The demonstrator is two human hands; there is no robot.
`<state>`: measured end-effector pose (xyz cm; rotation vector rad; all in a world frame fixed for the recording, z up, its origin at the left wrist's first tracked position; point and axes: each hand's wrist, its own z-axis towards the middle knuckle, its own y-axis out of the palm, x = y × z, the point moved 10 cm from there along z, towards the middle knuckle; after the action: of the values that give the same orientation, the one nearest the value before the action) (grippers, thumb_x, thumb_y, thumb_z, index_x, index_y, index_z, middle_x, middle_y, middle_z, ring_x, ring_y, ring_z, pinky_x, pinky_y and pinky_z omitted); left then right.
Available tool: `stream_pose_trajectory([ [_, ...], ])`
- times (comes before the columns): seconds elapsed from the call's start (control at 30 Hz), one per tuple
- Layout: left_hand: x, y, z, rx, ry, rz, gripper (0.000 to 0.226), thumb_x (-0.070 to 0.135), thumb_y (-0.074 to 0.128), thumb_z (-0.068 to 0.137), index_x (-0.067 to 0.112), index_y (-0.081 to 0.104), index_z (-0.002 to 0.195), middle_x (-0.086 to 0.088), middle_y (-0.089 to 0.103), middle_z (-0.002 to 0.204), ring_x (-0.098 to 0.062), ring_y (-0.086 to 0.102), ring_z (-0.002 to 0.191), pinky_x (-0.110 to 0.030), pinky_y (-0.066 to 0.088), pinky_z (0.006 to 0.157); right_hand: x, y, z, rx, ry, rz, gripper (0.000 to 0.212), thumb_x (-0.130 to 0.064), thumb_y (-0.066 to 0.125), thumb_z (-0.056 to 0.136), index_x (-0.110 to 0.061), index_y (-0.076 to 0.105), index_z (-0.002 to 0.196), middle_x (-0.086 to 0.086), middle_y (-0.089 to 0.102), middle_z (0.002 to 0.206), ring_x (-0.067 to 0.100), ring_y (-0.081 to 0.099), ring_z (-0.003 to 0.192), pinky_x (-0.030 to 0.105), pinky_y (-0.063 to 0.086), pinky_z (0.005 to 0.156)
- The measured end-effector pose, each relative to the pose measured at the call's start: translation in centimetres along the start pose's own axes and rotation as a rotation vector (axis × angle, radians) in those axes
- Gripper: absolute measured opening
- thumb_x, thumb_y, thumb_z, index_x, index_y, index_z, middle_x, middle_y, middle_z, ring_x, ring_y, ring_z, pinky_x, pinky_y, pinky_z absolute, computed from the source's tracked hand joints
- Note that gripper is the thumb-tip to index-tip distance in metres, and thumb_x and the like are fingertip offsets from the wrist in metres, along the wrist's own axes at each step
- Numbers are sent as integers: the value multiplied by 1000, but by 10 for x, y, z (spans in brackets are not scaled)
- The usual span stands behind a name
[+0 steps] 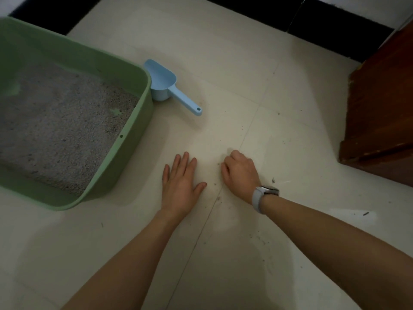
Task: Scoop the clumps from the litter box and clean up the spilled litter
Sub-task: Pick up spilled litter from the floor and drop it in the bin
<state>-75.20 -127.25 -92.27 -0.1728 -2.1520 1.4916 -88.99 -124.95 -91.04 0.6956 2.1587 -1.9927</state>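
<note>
A green litter box point(143, 101) with grey litter point(60, 121) inside sits on the tiled floor at the left. A light blue scoop point(164, 82) lies on the floor against the box's right wall, handle pointing toward me. My left hand point(181, 182) lies flat on the floor with straight fingers, just right of the box's near corner. My right hand point(240, 173), with a watch on the wrist, rests on the floor beside it with fingers curled under; what they hold is hidden. Small dark specks of spilled litter point(215, 183) lie between and around both hands.
A brown wooden cabinet point(380, 113) stands at the right. A black baseboard strip point(324, 21) runs along the far wall. More scattered specks point(273, 181) dot the pale tiles right of my right wrist and farther out.
</note>
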Motion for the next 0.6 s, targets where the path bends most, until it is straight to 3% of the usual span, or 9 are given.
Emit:
stream_pose_trajectory([
  [0.1,14,-13,0,167,89,10,47,28,68,81,11,55,124,-12,48,137,-27,37,133,-48,21,110,29,-8,-11,-71,235,472,26,-14,47,94,-3,54,72,9,47,79,21,46,72,26,32,65],
  [0.17,22,-18,2,267,128,-8,39,21,79,69,10,66,104,-10,62,110,-28,52,110,-41,33,99,42,-14,-15,-79,376,709,28,-16,50,94,-4,58,69,2,48,70,14,46,66,21,33,59],
  [0.27,32,-15,9,263,90,-84,36,21,78,69,11,69,103,-8,62,99,-29,56,96,-33,25,85,51,-13,-18,-143,516,1041,29,-15,52,93,-11,60,66,2,44,55,14,38,54,23,31,54],
  [0.37,43,-11,16,243,86,-178,31,20,76,72,14,71,103,-7,61,100,-29,53,98,-32,24,83,56,-10,-23,-187,603,1318,23,-6,49,93,-4,60,73,4,47,56,15,39,55,22,32,51],
  [0.6,35,-11,22,295,-6,-395,13,13,78,70,15,75,82,-6,59,87,-27,52,90,-32,27,81,68,-7,-29,-225,685,1567,18,1,46,91,-2,61,82,5,57,66,10,53,53,16,46,51],
])
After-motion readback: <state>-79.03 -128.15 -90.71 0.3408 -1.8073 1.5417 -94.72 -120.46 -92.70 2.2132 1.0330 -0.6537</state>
